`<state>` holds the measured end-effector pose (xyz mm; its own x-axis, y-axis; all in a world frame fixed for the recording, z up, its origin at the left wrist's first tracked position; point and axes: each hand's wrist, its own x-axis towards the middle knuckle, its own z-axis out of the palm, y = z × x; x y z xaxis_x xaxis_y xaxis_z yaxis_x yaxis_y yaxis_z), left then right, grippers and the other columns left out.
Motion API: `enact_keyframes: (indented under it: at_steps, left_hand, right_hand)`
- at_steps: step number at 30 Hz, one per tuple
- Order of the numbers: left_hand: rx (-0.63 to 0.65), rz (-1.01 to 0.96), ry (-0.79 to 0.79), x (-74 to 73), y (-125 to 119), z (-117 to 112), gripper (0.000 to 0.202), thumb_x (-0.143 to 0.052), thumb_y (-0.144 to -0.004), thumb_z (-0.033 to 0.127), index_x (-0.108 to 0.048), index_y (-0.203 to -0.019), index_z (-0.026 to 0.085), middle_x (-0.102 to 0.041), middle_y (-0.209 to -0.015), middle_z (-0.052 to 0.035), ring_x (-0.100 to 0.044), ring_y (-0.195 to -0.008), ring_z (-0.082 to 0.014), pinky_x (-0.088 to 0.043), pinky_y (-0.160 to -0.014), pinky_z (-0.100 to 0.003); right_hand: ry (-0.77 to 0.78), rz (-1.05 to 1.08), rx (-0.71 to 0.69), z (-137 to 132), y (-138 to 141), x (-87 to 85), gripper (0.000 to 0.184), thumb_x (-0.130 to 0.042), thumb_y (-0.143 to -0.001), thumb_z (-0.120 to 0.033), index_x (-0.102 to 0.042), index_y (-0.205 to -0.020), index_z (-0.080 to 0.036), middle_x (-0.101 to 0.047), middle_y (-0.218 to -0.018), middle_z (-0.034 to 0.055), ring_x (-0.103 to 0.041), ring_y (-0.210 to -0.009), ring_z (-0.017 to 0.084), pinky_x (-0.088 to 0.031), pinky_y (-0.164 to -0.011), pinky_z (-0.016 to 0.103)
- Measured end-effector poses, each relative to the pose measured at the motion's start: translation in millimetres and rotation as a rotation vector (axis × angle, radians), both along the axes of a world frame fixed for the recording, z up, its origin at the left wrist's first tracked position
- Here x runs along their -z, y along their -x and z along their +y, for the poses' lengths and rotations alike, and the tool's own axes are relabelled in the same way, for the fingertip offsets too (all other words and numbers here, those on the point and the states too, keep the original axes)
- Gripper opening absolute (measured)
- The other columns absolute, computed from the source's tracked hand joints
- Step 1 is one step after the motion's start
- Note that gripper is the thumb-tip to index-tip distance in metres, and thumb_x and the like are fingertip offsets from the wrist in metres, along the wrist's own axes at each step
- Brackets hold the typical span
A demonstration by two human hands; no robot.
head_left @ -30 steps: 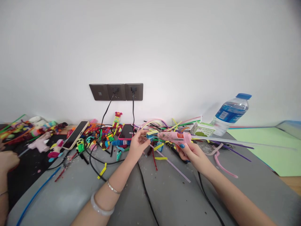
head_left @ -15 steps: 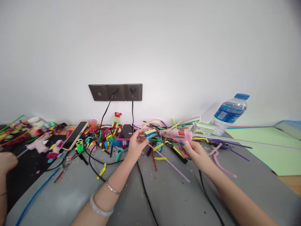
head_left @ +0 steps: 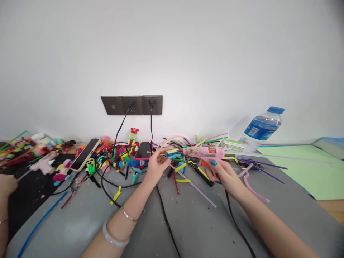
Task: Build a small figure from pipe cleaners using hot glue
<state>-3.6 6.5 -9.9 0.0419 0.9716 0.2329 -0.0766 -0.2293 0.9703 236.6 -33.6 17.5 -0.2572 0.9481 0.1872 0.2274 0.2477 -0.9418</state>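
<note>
My left hand [head_left: 158, 165] pinches a small bundle of blue and yellow pipe cleaner pieces [head_left: 173, 154] between thumb and fingers. A pink hot glue gun [head_left: 202, 152] lies in my right hand [head_left: 220, 173], whose fingers wrap its handle. The gun's nozzle points left and meets, or nearly meets, the right end of the bundle; the exact contact is too small to tell. From the gun's handle a black cord [head_left: 236, 222] runs down over the grey table [head_left: 199, 229]. Below the bundle lie short yellow pipe cleaner pieces [head_left: 182, 180] and a black and yellow utility knife [head_left: 201, 173].
Pipe cleaner figures [head_left: 91, 166], phones [head_left: 85, 154] and a second pink glue gun [head_left: 44, 163] crowd the left and back. A water bottle [head_left: 262, 129] leans near the wall beside a green-white box [head_left: 231, 146]. Another person's hand [head_left: 7, 184] is at far left. Power cords cross the table.
The glue gun has rolled slightly in my right hand and shifted a little to the right. My left hand and the bundle have barely moved.
</note>
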Motion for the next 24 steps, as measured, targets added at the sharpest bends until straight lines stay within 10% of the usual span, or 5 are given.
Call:
enact_keyframes:
  at_steps: [24]
  left_hand:
    - [0.035,0.047,-0.012,-3.3,-2.2,-1.3,0.035,-0.071,-0.067,0.022,-0.069,-0.102,0.018,-0.062,-0.076,-0.0022,-0.056,-0.067,-0.0137,-0.045,-0.057,-0.022]
  right_hand:
    - [0.047,-0.065,-0.018,-3.3,9.4,-3.3,0.058,-0.039,-0.087,-0.073,-0.046,-0.066,-0.020,-0.036,-0.042,-0.0058,-0.028,-0.042,0.009,-0.026,-0.044,0.025]
